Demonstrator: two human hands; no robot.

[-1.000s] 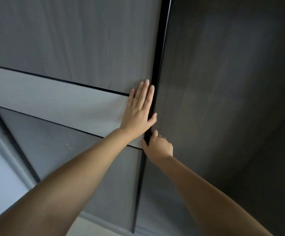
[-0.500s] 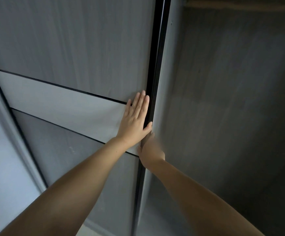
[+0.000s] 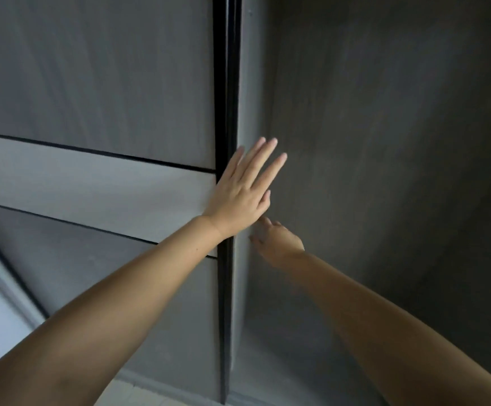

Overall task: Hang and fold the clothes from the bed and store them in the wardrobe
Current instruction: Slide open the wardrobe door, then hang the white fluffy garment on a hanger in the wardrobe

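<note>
A grey sliding wardrobe door [image 3: 91, 92] with a pale band across its middle fills the left of the head view. Its black edge frame [image 3: 226, 83] runs top to bottom. My left hand [image 3: 242, 190] lies across that edge with straight, spread fingers reaching past it. Just below, my right hand [image 3: 279, 241] sits in shadow beside the door's edge, fingers loosely bent; what it touches is unclear. Right of the edge is the dark wardrobe interior [image 3: 384, 171]. No clothes are in view.
A pale wall and the wardrobe's outer frame [image 3: 6, 276] slant at the lower left. A strip of light floor [image 3: 138, 397] shows at the bottom.
The door has slid left, widening the gap to the dark interior. My left hand has gone from flat on the door face to across its edge; my right hand has come away from the frame.
</note>
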